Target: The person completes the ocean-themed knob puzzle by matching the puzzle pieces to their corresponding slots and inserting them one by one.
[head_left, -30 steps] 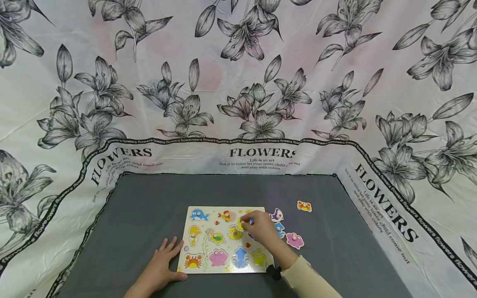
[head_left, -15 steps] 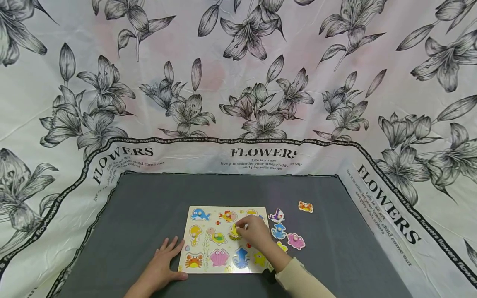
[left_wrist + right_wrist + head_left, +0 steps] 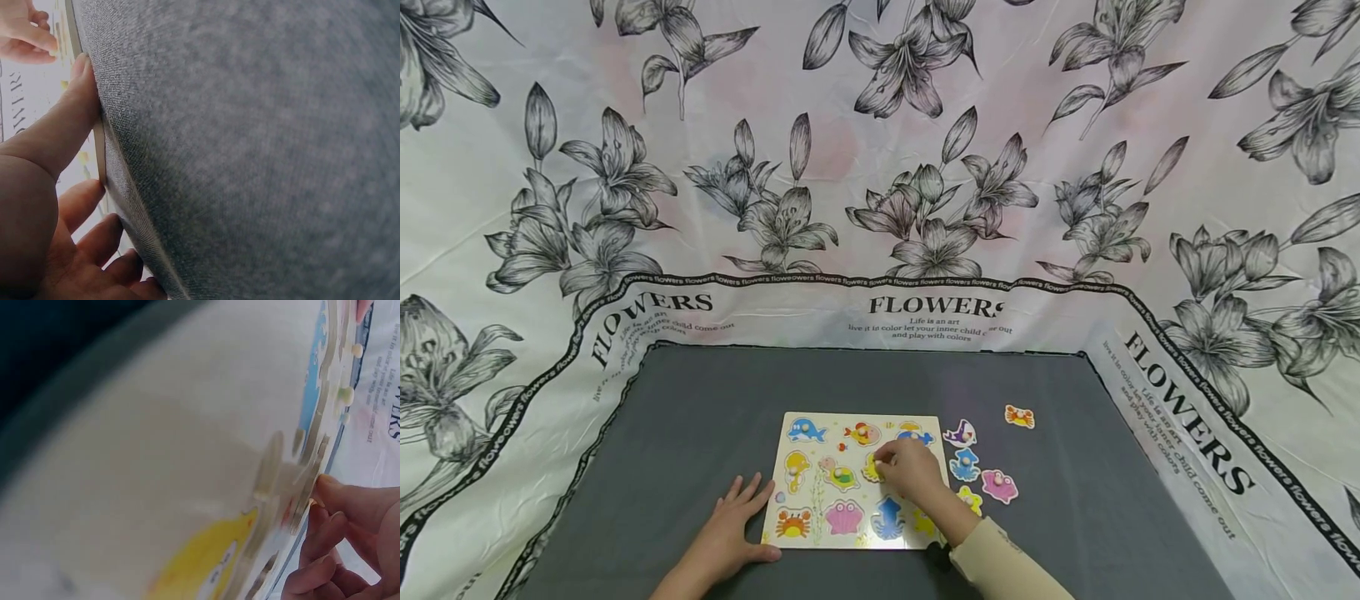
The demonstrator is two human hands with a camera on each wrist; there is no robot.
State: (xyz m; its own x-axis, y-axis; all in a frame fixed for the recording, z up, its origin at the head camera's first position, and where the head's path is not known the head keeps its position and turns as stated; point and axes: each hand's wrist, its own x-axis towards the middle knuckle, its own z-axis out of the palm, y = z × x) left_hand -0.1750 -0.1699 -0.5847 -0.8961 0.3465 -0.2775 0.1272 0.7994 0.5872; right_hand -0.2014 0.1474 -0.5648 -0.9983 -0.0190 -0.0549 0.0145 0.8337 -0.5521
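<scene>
A light puzzle board (image 3: 801, 542) printed with sea animals lies on the dark grey cloth. My left hand (image 3: 722, 529) rests at its left edge, fingers spread, with the thumb at the near-left corner. In the left wrist view, the thumb (image 3: 75, 106) touches the board's rim. Over the board's middle right, my right hand (image 3: 917, 479) pinches a yellow piece (image 3: 871, 468) at the yellow spiky fish picture, its fingers covering most of the piece. I cannot tell whether it sits flush. The right wrist view shows thumb and forefinger tips together at the board's surface.
Loose knobbed pieces lie right of the board: a purple one (image 3: 961, 432), a blue one (image 3: 965, 464), a pink one (image 3: 999, 486) and a yellow one (image 3: 970, 500) partly behind the right forearm. An orange crab piece (image 3: 1019, 416) lies farther off. A flower-printed cloth (image 3: 925, 317) borders the grey area.
My right hand has moved a little left and down with the yellow piece, onto the spiky fish picture, then stayed about there. The left hand has kept its place on the board.
</scene>
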